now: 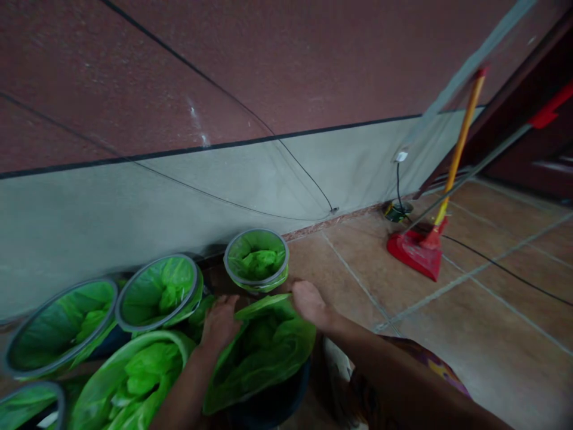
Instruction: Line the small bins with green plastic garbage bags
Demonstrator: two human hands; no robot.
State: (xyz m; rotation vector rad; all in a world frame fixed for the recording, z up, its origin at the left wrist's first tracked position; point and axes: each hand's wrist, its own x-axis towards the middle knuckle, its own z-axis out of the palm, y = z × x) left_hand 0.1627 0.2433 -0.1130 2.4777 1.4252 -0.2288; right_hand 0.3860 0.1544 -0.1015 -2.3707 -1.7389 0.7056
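Note:
A green plastic bag [264, 373] spreads over the mouth of a dark bin [286, 401] in front of me. My left hand [222, 322] is closed on the bag's left edge, and my right hand [308, 303] grips its far right edge. Between them the bag gapes, its inside in shadow. Part of the bin's rim is hidden under the bag. Just beyond my hands stands a small bin [229, 269] with a grey ring and a green liner [262, 263].
Several green-lined bins crowd the left, among them a grey-rimmed bin [156, 261] by the wall and a pale-rimmed bin [172, 337] beside my left forearm. A red dustpan [414, 254] with a yellow handle stands at right, near a can [397, 211] and a floor cable [501, 267].

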